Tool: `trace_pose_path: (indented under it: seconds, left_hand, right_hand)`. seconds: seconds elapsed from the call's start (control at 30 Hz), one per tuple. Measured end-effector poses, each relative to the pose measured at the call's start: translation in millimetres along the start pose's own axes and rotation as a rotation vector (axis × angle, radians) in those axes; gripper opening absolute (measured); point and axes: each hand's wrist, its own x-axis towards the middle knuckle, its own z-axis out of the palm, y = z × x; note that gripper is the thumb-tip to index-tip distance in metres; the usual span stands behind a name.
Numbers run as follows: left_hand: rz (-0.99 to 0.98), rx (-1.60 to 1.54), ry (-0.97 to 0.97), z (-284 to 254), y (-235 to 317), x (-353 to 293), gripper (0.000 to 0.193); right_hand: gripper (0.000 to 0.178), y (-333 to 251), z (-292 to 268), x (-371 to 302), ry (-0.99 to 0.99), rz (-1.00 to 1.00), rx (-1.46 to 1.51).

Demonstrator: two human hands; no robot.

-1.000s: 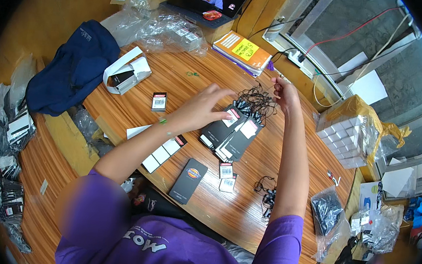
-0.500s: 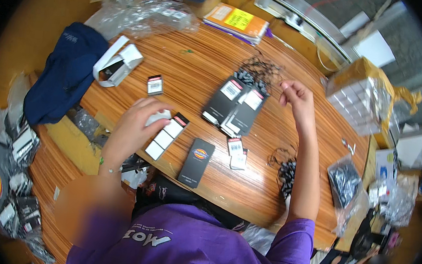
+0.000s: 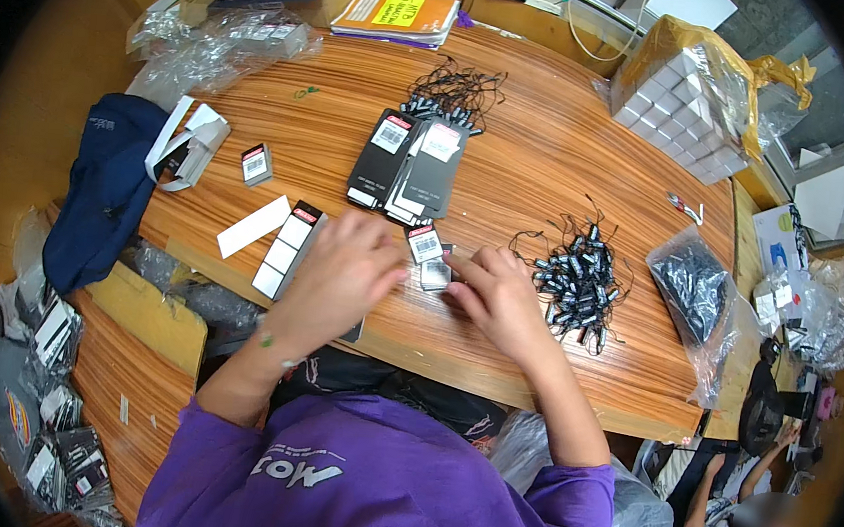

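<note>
My left hand (image 3: 346,267) is low over the front of the table, fingers curled loosely and thumb apart. A dark hang tag (image 3: 354,331) shows only its lower corner under it. The fingertips of my right hand (image 3: 499,295) touch the edge of a small white-labelled card (image 3: 434,274); its fingers and thumb are spread. A second small card (image 3: 424,245) overlaps that one, between my hands. Left of my left hand lie a dark strip with white stickers (image 3: 287,252) and a plain white strip (image 3: 253,227). Beyond my hands are stacked dark hang tags (image 3: 380,165) with barcode stickers.
Black strings (image 3: 457,91) fan out behind the hang tags, and a heap of black-corded fasteners (image 3: 581,282) lies at right. Beyond it are a plastic bag (image 3: 689,287) and small snips (image 3: 686,207). Navy fabric (image 3: 108,186) and a white label roll (image 3: 192,143) are at left.
My right hand has come down from beyond the hang tags to the small cards. My left hand has moved right, off the sticker strip, and a white strip now lies there.
</note>
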Motion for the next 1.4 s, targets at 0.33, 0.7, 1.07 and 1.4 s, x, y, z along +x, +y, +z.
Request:
trace_pose_path:
  seconds: [0.33, 0.7, 1.07, 1.4]
  left_hand:
    - [0.018, 0.105, -0.076, 43, 22, -13, 0.035]
    - [-0.252, 0.033, -0.245, -13, -27, -17, 0.059]
    - [-0.289, -0.360, -0.071, -13, -33, -24, 0.049]
    - [-0.447, -1.186, -0.070, 4, 2, -17, 0.046]
  right_hand:
    - [0.032, 10, 16, -6, 0.011, 0.058, 0.000]
    - [0.042, 3, 29, 0, -0.023, 0.017, -0.167]
    - [0.025, 9, 34, 1, 0.027, 0.238, 0.370]
    - [0.021, -40, 30, -9, 0.373, 0.157, 0.695]
